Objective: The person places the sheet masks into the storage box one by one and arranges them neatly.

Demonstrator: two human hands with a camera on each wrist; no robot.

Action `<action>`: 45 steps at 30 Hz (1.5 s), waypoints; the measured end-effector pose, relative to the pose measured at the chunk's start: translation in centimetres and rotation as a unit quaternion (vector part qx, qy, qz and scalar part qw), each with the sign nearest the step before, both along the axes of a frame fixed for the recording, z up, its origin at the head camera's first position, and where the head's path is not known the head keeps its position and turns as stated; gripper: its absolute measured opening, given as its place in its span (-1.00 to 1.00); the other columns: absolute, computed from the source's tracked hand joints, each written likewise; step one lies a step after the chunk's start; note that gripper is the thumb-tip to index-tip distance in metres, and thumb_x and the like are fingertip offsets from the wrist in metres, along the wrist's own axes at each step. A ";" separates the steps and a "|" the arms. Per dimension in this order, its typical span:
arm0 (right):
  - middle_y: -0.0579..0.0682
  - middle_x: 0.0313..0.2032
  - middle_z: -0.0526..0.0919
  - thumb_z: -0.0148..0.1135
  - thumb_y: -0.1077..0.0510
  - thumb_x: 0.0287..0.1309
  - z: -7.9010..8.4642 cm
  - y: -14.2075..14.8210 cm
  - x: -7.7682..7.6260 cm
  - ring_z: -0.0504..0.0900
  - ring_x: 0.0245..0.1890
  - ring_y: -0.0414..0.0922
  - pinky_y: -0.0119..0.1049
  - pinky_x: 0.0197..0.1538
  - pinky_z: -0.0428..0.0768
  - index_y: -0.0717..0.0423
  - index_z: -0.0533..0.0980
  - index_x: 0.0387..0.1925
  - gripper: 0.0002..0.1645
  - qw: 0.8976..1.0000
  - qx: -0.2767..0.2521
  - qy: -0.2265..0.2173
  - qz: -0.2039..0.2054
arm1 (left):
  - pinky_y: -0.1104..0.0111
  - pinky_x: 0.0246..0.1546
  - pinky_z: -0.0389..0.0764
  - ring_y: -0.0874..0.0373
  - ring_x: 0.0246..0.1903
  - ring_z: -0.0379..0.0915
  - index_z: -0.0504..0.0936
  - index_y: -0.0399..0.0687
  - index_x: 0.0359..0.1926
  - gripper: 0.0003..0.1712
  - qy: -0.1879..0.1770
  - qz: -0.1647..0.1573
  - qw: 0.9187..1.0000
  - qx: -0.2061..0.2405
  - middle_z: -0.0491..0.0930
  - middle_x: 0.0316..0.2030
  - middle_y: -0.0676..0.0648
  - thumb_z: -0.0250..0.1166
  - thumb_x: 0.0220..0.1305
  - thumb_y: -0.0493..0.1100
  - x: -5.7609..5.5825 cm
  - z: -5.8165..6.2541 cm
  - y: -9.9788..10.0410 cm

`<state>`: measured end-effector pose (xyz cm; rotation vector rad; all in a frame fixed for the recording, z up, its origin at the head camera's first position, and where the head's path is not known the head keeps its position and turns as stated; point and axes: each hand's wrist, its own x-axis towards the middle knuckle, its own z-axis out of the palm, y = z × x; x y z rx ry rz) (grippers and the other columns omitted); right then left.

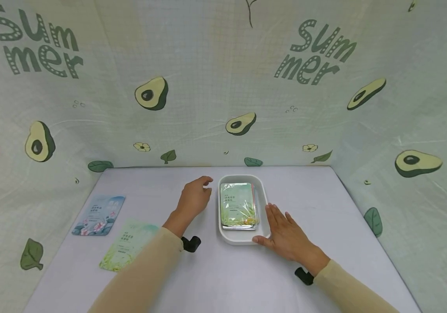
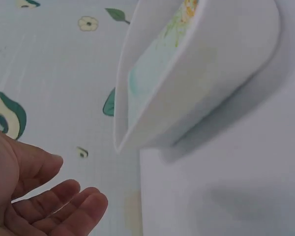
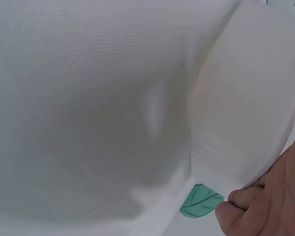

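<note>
A white rectangular tray [image 1: 239, 237] holds a small stack of foil-backed packets, the top one a green packet [image 1: 238, 204] with a floral print. My right hand [image 1: 290, 237] rests its straight fingers along the tray's right side, thumb at the near corner. In the right wrist view, those fingertips [image 3: 243, 199] meet the tray's outer wall [image 3: 246, 103]. Left of the tray, my left hand [image 1: 195, 195] hovers with loosely bent fingers. The left wrist view shows a gap between that hand [image 2: 54, 196] and the tray [image 2: 196, 83], with nothing held.
On the white table [image 1: 231, 278], a blue packet with pink flowers [image 1: 99, 215] lies at the left. Nearer me lies another green packet [image 1: 127, 245], partly covered by my left sleeve. An avocado-print cloth [image 1: 196, 87] hangs behind and along both sides.
</note>
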<state>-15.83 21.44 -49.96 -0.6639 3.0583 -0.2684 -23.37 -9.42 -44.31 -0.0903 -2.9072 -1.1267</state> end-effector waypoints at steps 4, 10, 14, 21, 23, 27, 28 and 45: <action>0.41 0.58 0.15 0.04 -0.61 0.33 0.0 0.0 0.0 0.18 0.60 0.26 0.31 0.52 0.25 0.45 0.04 0.60 0.36 1.000 -0.001 -0.004 -0.001 | -0.02 0.23 0.61 -0.18 0.28 0.57 0.57 -0.13 0.39 -0.55 0.008 -0.028 0.999 -0.042 0.61 0.30 -0.24 0.20 0.57 -0.20 1.7 -0.9 -4.3; 0.41 0.58 0.15 0.06 -0.60 0.34 0.0 -0.1 0.0 0.18 0.60 0.26 0.30 0.52 0.25 0.44 0.05 0.60 0.35 1.000 -0.001 -0.006 -0.001 | -0.21 0.40 0.38 -0.39 0.46 0.28 0.48 -0.28 0.44 -0.50 -0.015 -0.052 0.991 -0.121 0.47 0.40 -0.38 0.14 0.58 -0.24 5.7 -3.1 -12.6; 0.42 0.58 0.15 0.06 -0.58 0.36 0.1 -0.1 0.0 0.19 0.60 0.26 0.30 0.51 0.26 0.46 0.05 0.59 0.33 1.000 0.002 -0.003 0.004 | -0.30 0.34 0.38 -0.47 0.46 0.21 0.46 -0.30 0.45 -0.46 -0.038 -0.074 0.984 -0.160 0.42 0.41 -0.45 0.20 0.56 -0.19 8.8 -4.2 -17.8; 0.41 0.58 0.15 0.06 -0.58 0.36 0.2 -0.1 0.0 0.19 0.60 0.26 0.30 0.51 0.27 0.46 0.06 0.59 0.33 1.000 0.005 -0.004 0.005 | -0.40 0.37 0.25 -0.53 0.53 -0.01 0.32 -0.34 0.53 -0.11 -0.132 -0.127 0.967 -0.177 0.24 0.52 -0.47 0.38 0.42 0.11 12.8 -5.8 -23.3; 0.41 0.58 0.15 0.06 -0.57 0.36 0.2 -0.1 0.0 0.18 0.60 0.26 0.30 0.51 0.26 0.46 0.05 0.59 0.33 1.000 0.005 -0.005 0.005 | -0.41 0.38 0.21 -0.53 0.54 -0.02 0.32 -0.32 0.54 -0.06 -0.138 -0.135 0.965 -0.176 0.21 0.54 -0.46 0.40 0.38 0.14 13.7 -6.4 -23.8; 0.41 0.58 0.14 0.07 -0.57 0.36 0.2 -0.1 0.1 0.18 0.60 0.26 0.31 0.51 0.26 0.46 0.05 0.59 0.33 1.000 0.003 -0.004 0.005 | -0.37 0.42 0.19 -0.46 0.54 0.05 0.35 -0.25 0.54 -0.12 -0.093 -0.140 0.967 -0.190 0.23 0.55 -0.39 0.40 0.39 0.11 14.9 -8.1 -23.5; 0.41 0.58 0.14 0.07 -0.57 0.37 0.2 -0.1 0.1 0.18 0.60 0.26 0.31 0.51 0.26 0.47 0.05 0.59 0.33 1.000 0.002 -0.003 0.005 | -0.35 0.43 0.18 -0.43 0.55 0.06 0.35 -0.24 0.55 -0.14 -0.082 -0.140 0.968 -0.194 0.24 0.55 -0.37 0.39 0.40 0.09 15.0 -8.3 -23.2; 0.43 0.57 0.15 0.07 -0.57 0.36 0.1 -0.1 0.1 0.19 0.59 0.28 0.33 0.50 0.26 0.47 0.05 0.59 0.33 1.000 -0.010 0.000 0.004 | -0.28 0.49 0.18 -0.38 0.56 0.09 0.24 -0.25 0.60 -0.06 -0.067 -0.165 0.962 -0.206 0.18 0.59 -0.34 0.34 0.45 0.16 9.4 -7.9 -17.2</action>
